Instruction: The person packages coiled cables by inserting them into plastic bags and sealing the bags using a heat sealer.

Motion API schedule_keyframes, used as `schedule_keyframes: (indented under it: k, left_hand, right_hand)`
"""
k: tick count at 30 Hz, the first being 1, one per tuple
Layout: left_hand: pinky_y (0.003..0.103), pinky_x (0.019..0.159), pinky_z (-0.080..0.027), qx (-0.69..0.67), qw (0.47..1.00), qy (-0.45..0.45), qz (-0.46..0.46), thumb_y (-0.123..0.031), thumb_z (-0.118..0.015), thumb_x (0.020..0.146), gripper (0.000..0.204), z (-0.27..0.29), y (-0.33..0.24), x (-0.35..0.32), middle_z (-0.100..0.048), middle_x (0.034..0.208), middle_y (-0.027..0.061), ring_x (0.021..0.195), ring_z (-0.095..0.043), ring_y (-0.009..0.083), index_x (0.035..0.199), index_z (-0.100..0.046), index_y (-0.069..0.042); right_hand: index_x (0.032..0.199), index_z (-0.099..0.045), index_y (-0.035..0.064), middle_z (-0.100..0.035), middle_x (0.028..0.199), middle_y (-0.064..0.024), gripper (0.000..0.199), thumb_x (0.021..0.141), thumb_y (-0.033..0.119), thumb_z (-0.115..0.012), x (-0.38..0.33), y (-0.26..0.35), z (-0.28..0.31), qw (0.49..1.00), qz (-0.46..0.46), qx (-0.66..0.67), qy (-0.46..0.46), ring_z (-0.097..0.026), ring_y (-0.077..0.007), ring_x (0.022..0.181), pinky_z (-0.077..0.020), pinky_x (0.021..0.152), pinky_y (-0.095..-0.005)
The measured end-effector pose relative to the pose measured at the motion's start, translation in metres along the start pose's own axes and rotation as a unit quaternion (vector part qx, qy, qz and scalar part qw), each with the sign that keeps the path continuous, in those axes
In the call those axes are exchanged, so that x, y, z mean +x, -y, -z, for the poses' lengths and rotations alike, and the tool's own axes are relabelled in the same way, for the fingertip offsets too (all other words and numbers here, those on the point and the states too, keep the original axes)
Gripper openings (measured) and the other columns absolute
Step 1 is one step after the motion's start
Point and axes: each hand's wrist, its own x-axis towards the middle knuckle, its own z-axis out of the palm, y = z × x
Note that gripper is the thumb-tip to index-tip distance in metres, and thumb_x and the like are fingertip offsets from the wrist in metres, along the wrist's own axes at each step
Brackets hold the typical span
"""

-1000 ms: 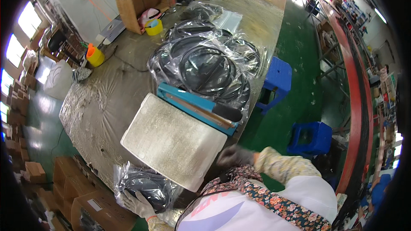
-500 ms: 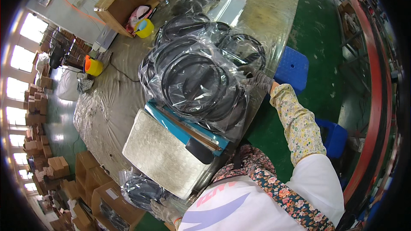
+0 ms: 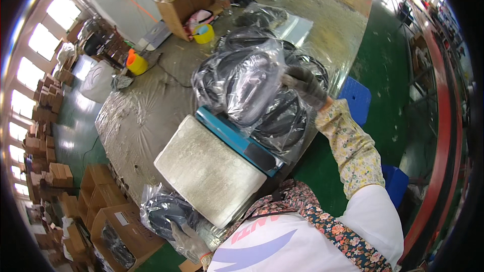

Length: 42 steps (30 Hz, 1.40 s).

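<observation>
Head view, right of centre: how was the right hand?

Its gloved fingers were curled, pinching the clear edge of a bagged black coil, which was tilted over the pile at frame centre.

And the left hand?

Lower left, resting on a bagged black bundle beside a pale panel, fingers partly spread; I couldn't tell whether they gripped it.
</observation>
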Motion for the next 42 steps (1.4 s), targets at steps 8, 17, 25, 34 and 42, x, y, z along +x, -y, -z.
schedule_keyframes:
  k: [8, 17, 25, 34, 42]
  left_hand:
    - [0.040, 0.102, -0.040, -0.351, 0.921, 0.058, -0.157, -0.016, -0.061, 0.090, 0.047, -0.015, -0.033, 0.055, -0.057, 0.126, 0.0231, 0.119, -0.053, 0.0336, 0.130, -0.051, 0.006]
    - [0.027, 0.088, -0.048, -0.672, 0.681, 0.290, -0.015, -0.011, -0.058, 0.089, 0.037, -0.005, -0.053, 0.092, -0.066, 0.110, 0.0080, 0.096, -0.061, 0.0144, 0.124, -0.058, 0.003]
    - [0.033, 0.083, -0.050, -0.794, 0.599, 0.105, -0.005, -0.015, -0.063, 0.092, 0.018, 0.009, -0.048, 0.083, -0.067, 0.098, 0.0131, 0.090, -0.063, 0.0204, 0.101, -0.062, 0.000]
    - [0.040, 0.070, -0.051, -0.382, 0.867, 0.260, -0.184, -0.023, -0.051, 0.093, 0.024, -0.033, -0.167, 0.155, -0.069, 0.080, 0.0095, 0.074, -0.067, 0.0266, 0.095, -0.069, -0.008]
    - [0.043, 0.080, -0.051, -0.048, 0.921, 0.335, -0.194, -0.043, -0.048, 0.092, 0.034, -0.163, -0.251, 0.123, -0.070, 0.098, 0.0116, 0.093, -0.066, 0.0319, 0.103, -0.069, -0.018]
  right_hand:
    - [0.095, -0.064, 0.0049, -0.061, 0.083, 0.0016, 0.013, 0.089, 0.017, -0.064, 0.074, 0.155, -0.194, 0.971, 0.182, 0.057, 0.142, -0.056, -0.0091, 0.075, -0.0468, 0.069, -0.0241]
    - [0.083, -0.063, 0.0053, -0.062, 0.075, -0.0015, 0.017, 0.076, 0.003, -0.078, -0.008, 0.107, -0.189, 0.963, 0.022, -0.009, 0.270, -0.059, -0.0118, 0.069, -0.0480, 0.062, -0.0262]
    - [0.072, -0.062, 0.0140, -0.059, 0.068, 0.0010, 0.027, 0.060, 0.017, -0.087, -0.087, 0.101, -0.206, 0.887, 0.304, -0.256, 0.234, -0.062, -0.0208, 0.067, -0.0450, 0.058, -0.0340]
    - [0.088, -0.068, 0.0088, -0.066, 0.077, -0.0034, 0.021, 0.074, 0.016, -0.080, -0.176, 0.030, -0.200, 0.949, -0.104, -0.274, 0.115, -0.066, -0.0186, 0.075, -0.0516, 0.065, -0.0291]
    - [0.109, -0.063, 0.0050, -0.067, 0.099, -0.0053, 0.020, 0.095, 0.018, -0.059, -0.219, -0.138, -0.110, 0.879, -0.434, 0.170, -0.105, -0.062, -0.0134, 0.087, -0.0510, 0.071, -0.0279]
